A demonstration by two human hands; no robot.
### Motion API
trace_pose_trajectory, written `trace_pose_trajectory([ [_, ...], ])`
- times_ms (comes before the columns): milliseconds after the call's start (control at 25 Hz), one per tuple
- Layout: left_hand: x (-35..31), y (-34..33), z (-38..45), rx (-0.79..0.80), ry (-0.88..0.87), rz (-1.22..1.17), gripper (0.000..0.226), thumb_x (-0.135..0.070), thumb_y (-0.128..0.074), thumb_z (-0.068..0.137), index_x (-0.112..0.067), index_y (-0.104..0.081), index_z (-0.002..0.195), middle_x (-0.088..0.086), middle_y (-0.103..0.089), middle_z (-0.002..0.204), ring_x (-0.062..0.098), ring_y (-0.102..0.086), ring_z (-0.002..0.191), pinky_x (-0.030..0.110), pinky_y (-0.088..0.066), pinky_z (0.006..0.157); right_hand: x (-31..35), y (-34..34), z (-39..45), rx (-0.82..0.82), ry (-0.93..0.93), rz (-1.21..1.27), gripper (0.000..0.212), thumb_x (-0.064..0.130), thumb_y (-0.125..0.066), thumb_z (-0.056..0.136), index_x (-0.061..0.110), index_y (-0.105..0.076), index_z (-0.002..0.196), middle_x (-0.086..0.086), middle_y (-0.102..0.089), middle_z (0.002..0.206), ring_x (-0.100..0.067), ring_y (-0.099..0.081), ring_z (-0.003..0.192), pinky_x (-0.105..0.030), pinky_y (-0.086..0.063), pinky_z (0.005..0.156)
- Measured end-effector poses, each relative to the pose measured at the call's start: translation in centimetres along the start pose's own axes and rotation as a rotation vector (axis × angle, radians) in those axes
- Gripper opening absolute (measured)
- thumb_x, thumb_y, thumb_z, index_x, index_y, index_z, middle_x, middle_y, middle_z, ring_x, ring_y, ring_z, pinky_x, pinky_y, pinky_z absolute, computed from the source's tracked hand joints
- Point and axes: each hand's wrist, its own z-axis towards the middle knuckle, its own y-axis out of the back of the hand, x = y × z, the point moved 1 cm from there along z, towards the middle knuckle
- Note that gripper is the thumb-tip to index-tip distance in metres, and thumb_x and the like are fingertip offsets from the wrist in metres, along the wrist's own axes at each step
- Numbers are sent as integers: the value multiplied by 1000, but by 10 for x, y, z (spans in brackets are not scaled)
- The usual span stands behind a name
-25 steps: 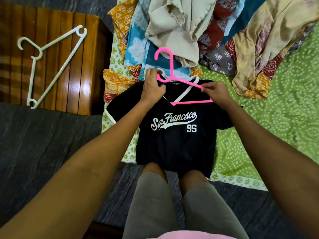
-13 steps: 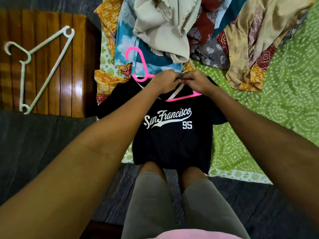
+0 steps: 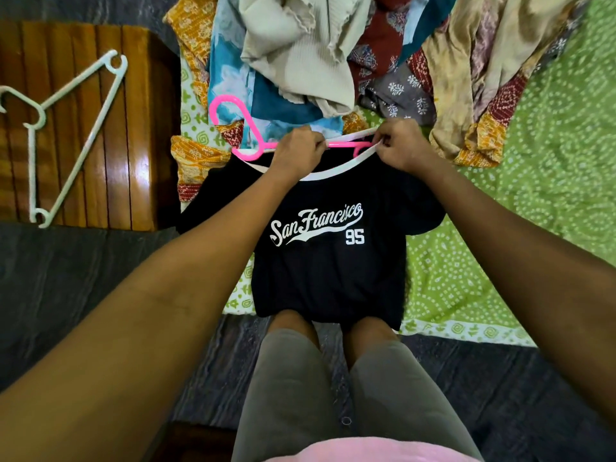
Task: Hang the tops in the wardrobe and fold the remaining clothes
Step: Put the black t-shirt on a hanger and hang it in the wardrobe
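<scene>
Bed: green dotted bedsheet (image 3: pixel 520 208) covered it, a dark floor lay along its near edge, and a wooden bedside table (image 3: pixel 80 128) stood off its left edge.
Top: the black San Francisco T-shirt (image 3: pixel 330 261) lay front-up at the sheet's near edge, hem over the person's knees.
Hanger: the pink hanger (image 3: pixel 248 135) lay across the white-trimmed neckline, hook pointing off to the left.
Left hand: the left hand (image 3: pixel 296 155) was curled around the hanger and collar together.
Right hand: the right hand (image 3: pixel 400 148) pinched the collar trim, stretching it over the hanger's right end.
Change: a second earlier the hanger sat atop the shirt with its hook upward; it had since swung sideways and partly entered the neck.
Meaning: threading looked underway, not finished.
Remaining: the heap of clothes (image 3: pixel 333 55) lay along the far edge.
Spare: a white hanger (image 3: pixel 66 141) lay on the bedside table.
</scene>
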Motion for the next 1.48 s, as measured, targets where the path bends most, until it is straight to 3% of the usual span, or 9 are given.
trace_pose_trajectory([
  [200, -11, -16, -2, 10, -37, -179, 28, -15, -55, 90, 1, -62, 112, 21, -59, 109, 36, -55, 104, 38, -41, 89, 33, -4, 3, -145, 188, 167, 30, -1, -47, 67, -3, -68, 88, -20, -63, 96, -26, -59, 82, -22, -42, 68],
  [360, 4, -12, -17, -304, -4, -279, 20, -9, -56, 85, 1, -62, 102, 17, -57, 102, 29, -54, 97, 32, -39, 84, 8, -11, 12, -252, -242, 298, 42, -11, -43, 71, -1, -62, 107, -19, -56, 116, -27, -57, 96, -31, -47, 80],
  [520, 40, -3, -40, -537, 388, -297, 30, -15, -57, 86, -5, -53, 114, 13, -48, 123, 25, -45, 117, 30, -29, 102, -12, -27, 8, 74, -367, 71, 35, -1, -55, 77, 3, -66, 110, -18, -65, 113, -33, -59, 106, -34, -47, 89],
  [720, 83, 26, -3, -202, 369, -271, 65, -11, -51, 91, -6, -20, 147, 12, -22, 154, 25, -19, 142, 31, -13, 116, 25, -48, 0, 178, -117, 76, 32, 1, -55, 78, 7, -66, 107, -16, -66, 110, -33, -59, 105, -40, -48, 90],
  [840, 84, 39, 24, -9, 387, -426, 54, -9, -54, 89, 0, -33, 139, 18, -44, 139, 28, -43, 127, 27, -34, 99, 38, -57, -3, 196, -107, 83, 28, 0, -52, 79, 6, -63, 104, -16, -65, 107, -34, -58, 102, -39, -48, 86],
  [960, 72, 40, 26, -72, 347, -326, 37, -12, -55, 88, 7, -46, 119, 24, -50, 123, 33, -50, 112, 31, -35, 83, 41, -65, -11, 192, -179, 5, 31, 8, -54, 84, 9, -58, 115, -14, -61, 115, -34, -54, 110, -42, -41, 94],
  [1240, 40, 45, -31, -336, 186, 36, 35, -13, -52, 86, -5, -46, 119, 15, -44, 126, 30, -44, 114, 33, -31, 96, 45, -59, -43, 3, -90, 179, 34, -3, -55, 83, 4, -65, 115, -17, -63, 109, -31, -57, 105, -33, -41, 92],
  [1360, 26, 74, -53, -299, 78, -61, 9, -16, -50, 84, -7, -51, 85, 16, -55, 96, 30, -49, 92, 34, -33, 76, 45, -46, -66, -105, -95, 202, 33, -2, -59, 80, 5, -69, 111, -16, -65, 99, -30, -59, 95, -31, -41, 84],
  [1480, 3, 97, -75, -256, 161, -285, 37, -25, -57, 82, -17, -33, 55, 4, -41, 57, 23, -42, 66, 32, -23, 54, 52, -28, -88, -234, -105, 221, 29, 3, -62, 80, 6, -71, 108, -14, -69, 99, -29, -63, 91, -31, -45, 80],
])
